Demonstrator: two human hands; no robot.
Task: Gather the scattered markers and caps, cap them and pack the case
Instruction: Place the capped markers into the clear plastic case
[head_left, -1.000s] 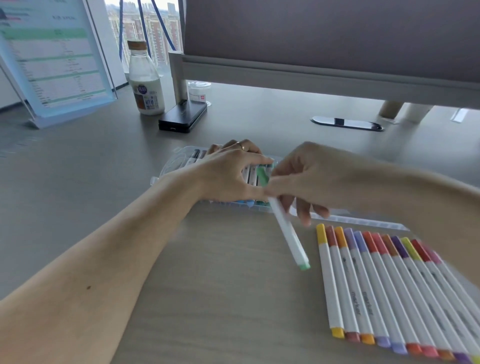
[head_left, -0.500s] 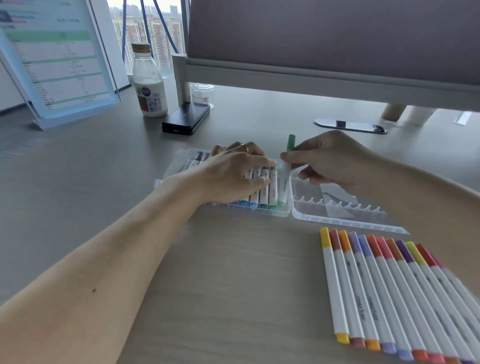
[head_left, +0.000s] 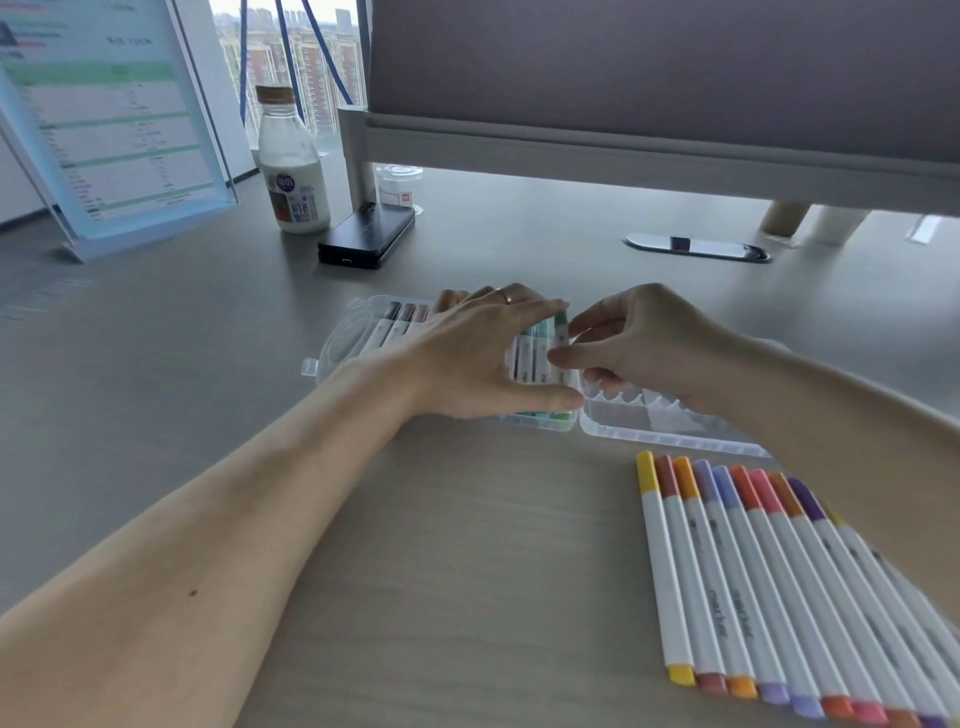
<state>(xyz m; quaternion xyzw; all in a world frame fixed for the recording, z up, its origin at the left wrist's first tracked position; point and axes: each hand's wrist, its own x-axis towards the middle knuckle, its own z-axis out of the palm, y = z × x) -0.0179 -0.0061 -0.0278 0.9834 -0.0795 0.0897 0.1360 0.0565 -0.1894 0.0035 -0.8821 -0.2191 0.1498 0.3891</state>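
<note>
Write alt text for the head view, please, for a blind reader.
A right hand pinches a green marker at the end of the row in a clear case, while the left hand rests across the packed markers. More capped markers lie nearby on the desk.

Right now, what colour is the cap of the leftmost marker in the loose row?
The cap is yellow, clearest in the head view.
</note>
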